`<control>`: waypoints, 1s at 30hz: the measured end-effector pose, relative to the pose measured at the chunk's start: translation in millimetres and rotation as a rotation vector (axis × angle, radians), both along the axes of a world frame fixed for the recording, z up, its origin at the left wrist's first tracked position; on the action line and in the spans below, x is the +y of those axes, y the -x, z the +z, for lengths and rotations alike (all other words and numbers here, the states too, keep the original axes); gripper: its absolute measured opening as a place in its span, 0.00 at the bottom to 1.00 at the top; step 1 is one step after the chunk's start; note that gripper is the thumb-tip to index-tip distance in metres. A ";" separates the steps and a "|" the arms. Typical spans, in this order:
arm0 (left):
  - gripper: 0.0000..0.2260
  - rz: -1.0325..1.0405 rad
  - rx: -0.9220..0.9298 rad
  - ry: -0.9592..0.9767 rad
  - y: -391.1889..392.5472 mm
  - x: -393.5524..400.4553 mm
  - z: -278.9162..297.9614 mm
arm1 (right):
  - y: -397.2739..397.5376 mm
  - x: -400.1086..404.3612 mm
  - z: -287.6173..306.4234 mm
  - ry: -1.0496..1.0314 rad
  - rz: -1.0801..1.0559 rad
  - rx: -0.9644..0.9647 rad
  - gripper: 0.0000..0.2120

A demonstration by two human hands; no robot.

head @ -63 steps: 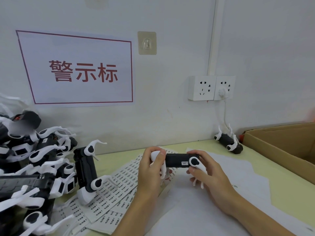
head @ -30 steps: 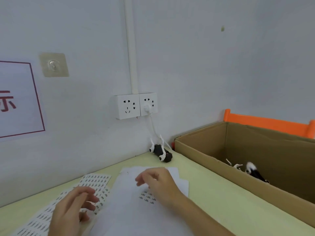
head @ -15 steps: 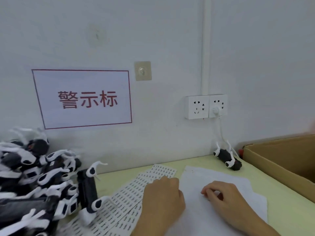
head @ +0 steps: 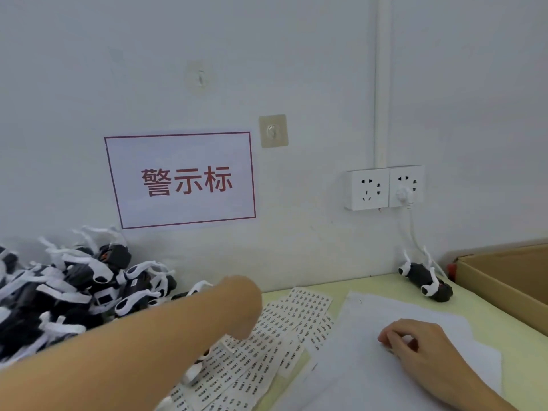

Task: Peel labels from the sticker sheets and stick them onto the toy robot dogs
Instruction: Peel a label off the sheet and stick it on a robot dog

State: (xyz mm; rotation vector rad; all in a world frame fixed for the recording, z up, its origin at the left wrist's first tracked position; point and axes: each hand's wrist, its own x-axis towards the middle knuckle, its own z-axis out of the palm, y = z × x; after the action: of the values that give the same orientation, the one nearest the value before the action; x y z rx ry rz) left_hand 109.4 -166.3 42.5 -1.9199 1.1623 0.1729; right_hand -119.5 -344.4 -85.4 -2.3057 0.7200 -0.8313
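Reading "警示标", wall sign (head: 180, 180) hangs above sticker sheets (head: 284, 330).

Left forearm (head: 124, 348) is extended from the lower left corner diagonally up toward centre, bare, filling much of the lower left of the view. Left hand (head: 243, 304) is seen end-on at the far end of the forearm; the fingers are hidden behind the wrist and blurred, so its grip cannot be told. Right forearm (head: 474, 393) is brought in from the lower right edge, bare. Right hand (head: 415, 342) is held palm down and low, fingers (head: 388, 336) curled loosely inward with the tips bunched toward the thumb. Whether anything is pinched there cannot be made out. The two hands are kept well apart.
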 end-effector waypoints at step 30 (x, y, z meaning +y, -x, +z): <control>0.10 1.277 1.733 1.942 50.1 -54.3 -49.6 | -0.8 3.3 4.1 -0.093 0.009 -0.010 0.18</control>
State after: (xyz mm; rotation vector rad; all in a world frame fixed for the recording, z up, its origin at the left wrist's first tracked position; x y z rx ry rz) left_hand 59.3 -220.6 -7.1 -4.1268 0.1626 2.6157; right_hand -118.7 -341.1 -81.3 -2.2188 0.7287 -0.7880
